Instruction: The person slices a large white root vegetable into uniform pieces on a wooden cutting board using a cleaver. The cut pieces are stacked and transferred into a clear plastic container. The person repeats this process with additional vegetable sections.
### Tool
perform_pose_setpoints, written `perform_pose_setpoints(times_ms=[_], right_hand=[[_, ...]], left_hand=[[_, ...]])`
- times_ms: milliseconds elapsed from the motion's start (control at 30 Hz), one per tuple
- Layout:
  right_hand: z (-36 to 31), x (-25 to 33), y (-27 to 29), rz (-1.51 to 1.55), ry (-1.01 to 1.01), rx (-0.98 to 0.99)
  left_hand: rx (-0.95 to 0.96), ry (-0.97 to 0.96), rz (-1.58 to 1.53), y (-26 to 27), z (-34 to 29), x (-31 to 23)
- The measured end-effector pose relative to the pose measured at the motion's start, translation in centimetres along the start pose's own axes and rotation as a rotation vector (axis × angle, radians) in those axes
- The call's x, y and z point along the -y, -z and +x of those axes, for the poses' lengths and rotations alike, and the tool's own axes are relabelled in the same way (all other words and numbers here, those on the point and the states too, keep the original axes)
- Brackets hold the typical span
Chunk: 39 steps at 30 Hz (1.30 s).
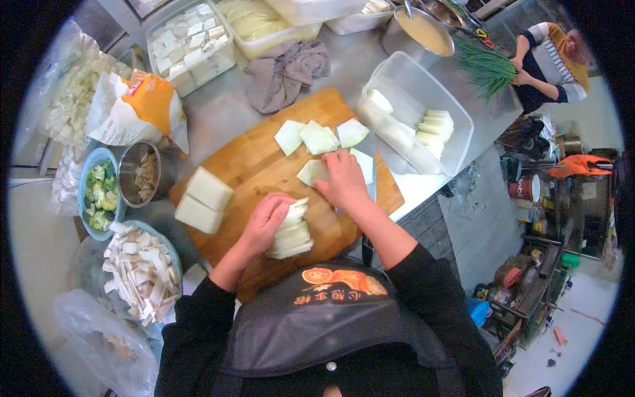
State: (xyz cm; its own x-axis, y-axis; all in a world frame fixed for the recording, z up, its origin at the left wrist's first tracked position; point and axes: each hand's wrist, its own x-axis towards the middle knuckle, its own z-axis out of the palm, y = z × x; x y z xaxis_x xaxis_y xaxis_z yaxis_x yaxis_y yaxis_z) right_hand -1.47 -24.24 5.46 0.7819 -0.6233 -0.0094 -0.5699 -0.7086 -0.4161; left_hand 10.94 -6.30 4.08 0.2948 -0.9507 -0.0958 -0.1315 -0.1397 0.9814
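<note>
In the middle of the frame, the left hand (266, 217) has its fingers close together, bent against a stack of white slices (292, 239) on the wooden board (248, 169). Higher up and to the right, the right hand's (344, 177) fingertips touch a flat pale slice (309, 173). I can't tell if either hand pinches.

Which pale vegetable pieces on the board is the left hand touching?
The overlapping row of slices, touched by the left hand. The two thick blocks sit farther left, untouched; the broad flat slices lie farther from the person, by the right hand.
</note>
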Motion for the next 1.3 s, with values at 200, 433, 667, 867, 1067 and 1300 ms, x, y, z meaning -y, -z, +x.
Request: perform_pose_setpoints(times_ms=[200,433,667,867,1067,1300], right_hand=[[0.9,0.8,0.4,-0.065,-0.016,0.086],[2.0,1.0,0.5,0.088,-0.010,0.226],[2.3,5.2,0.6,0.327,0.211,0.312],[1.8,4.0,-1.1,0.489,0.356,0.248],[0.9,3.3,0.7,0.448,0.163,0.254],[0.8,4.5,1.0,0.262,0.372,0.253]], left_hand=[[-0.027,0.024,-0.078,-0.3,-0.4,0.0],[-0.090,0.023,-0.169,-0.6,-0.2,0.7],[-0.401,0.084,-0.480,-0.4,0.5,0.8],[-0.264,0.194,-0.079,1.0,1.2,0.9],[-0.352,0.054,0.178,1.9,2.5,1.2],[-0.361,0.078,0.131,2.6,2.6,1.3]])
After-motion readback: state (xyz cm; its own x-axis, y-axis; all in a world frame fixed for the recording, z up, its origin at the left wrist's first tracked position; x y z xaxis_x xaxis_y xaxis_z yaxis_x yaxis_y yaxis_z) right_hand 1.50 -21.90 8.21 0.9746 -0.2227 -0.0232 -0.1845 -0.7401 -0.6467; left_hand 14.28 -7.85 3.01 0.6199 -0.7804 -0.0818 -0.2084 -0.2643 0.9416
